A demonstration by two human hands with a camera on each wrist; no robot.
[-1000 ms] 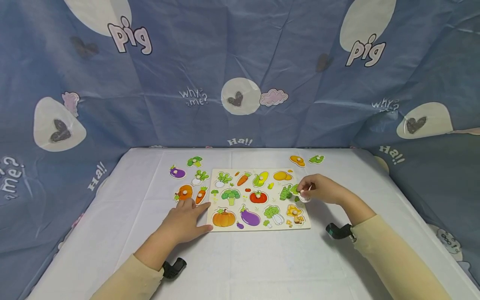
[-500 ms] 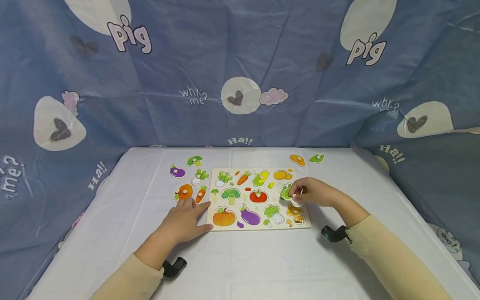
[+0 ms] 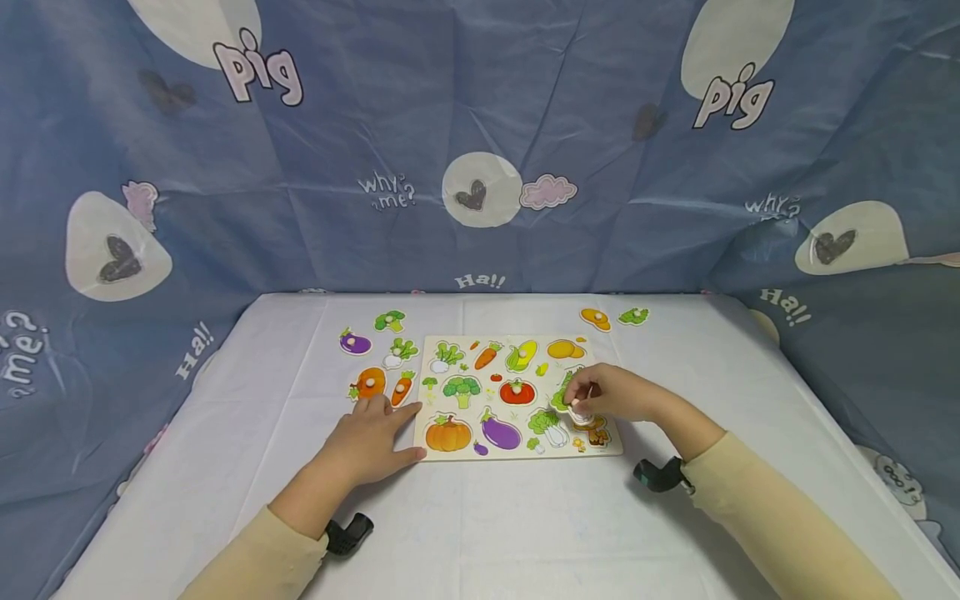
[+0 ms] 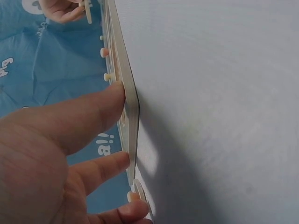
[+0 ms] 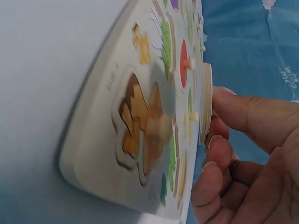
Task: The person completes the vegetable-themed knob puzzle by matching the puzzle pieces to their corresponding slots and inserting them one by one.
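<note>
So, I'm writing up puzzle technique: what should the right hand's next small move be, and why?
Probably shift the green-and-white piece slightly left and lower it into the cabbage recess: the right hand pinches it above the board, and that recess shows matching colours but no knob.

The puzzle board (image 3: 487, 402) is cream with a vegetable pattern; from its centre, the eggplant piece (image 3: 356, 342) at ten o'clock is purple. The held piece (image 5: 205, 103), partly hidden, seems green and white. The backdrop (image 3: 420, 250) is blue, printed white and pink.
</note>
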